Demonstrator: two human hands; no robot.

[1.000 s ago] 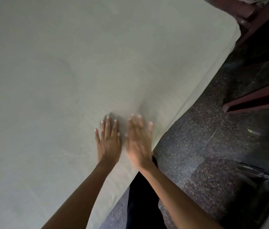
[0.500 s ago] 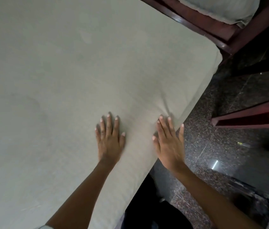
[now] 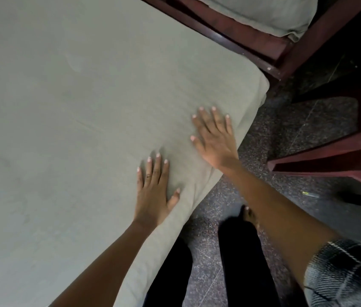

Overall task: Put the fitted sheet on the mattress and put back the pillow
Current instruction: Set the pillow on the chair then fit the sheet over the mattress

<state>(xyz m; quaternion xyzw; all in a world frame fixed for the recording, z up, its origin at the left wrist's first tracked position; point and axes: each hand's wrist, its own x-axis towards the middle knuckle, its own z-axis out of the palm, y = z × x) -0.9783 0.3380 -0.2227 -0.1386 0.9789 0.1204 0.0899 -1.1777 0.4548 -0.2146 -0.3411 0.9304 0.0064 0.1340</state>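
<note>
A grey-green fitted sheet [image 3: 75, 107] covers the mattress and fills most of the view, smooth apart from a few faint creases. My left hand [image 3: 153, 193] lies flat on it near the right edge, fingers straight. My right hand [image 3: 216, 138] presses flat on the sheet further ahead, close to the mattress corner [image 3: 257, 89], fingers spread. A grey-green pillow [image 3: 270, 16] rests on a dark red wooden frame at the top right, beyond the mattress.
The dark red wooden frame [image 3: 241, 41] borders the mattress's far end. Another dark red wooden piece [image 3: 330, 160] juts in from the right above the speckled dark floor [image 3: 274, 134]. My legs in black trousers [image 3: 241, 262] stand beside the mattress.
My right hand has slid forward along the mattress edge toward the corner. My left hand has stayed flat in place. The view has shifted, bringing the frame and pillow into sight.
</note>
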